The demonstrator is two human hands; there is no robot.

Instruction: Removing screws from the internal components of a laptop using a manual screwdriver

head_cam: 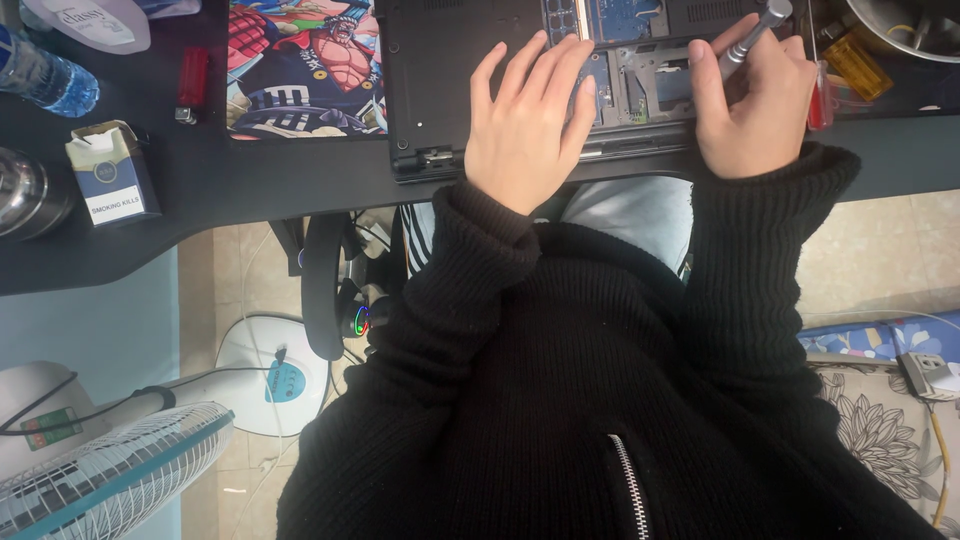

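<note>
Two hands: left [524,125] flat on opened laptop [440,80], right [752,105] pinching metal screwdriver [752,36].

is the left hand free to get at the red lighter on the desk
Probably yes. The left hand lies flat and empty on the opened laptop, and the red lighter sits uncovered to its left, with only the flat cartoon mat between them.

A cigarette pack [112,175], red lighter [191,83], water bottle [45,78] and white fan [110,475] sit nearby.
</note>
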